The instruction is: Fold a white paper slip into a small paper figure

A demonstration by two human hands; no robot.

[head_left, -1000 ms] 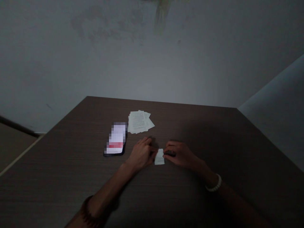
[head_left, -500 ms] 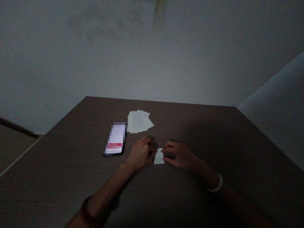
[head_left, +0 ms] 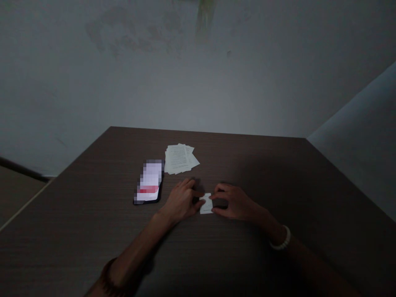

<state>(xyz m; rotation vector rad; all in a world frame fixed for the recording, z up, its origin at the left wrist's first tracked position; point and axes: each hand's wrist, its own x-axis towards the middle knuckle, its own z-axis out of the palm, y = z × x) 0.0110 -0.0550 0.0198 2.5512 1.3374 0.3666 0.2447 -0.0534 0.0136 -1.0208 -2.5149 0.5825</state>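
Note:
A small folded piece of white paper (head_left: 206, 205) lies on the dark wood-grain table near the middle of the view. My left hand (head_left: 182, 201) comes in from its left side, with fingertips pressed against the paper's upper left edge. From the right, my right hand (head_left: 234, 202) pinches the paper's right edge between thumb and fingers. The paper's right part is partly hidden by those fingers. Both hands rest low on the table.
Just beyond my left hand lies a black smartphone (head_left: 149, 181) with a pixelated, lit screen. A loose stack of printed sheets (head_left: 181, 159) sits behind it to the right. The dark table (head_left: 253, 173) ends at a wall behind, with floor beyond the left edge.
The view has drifted slightly, shifting the table and phone a little left. My right fingers have spread slightly around the paper, which still sits between both hands.

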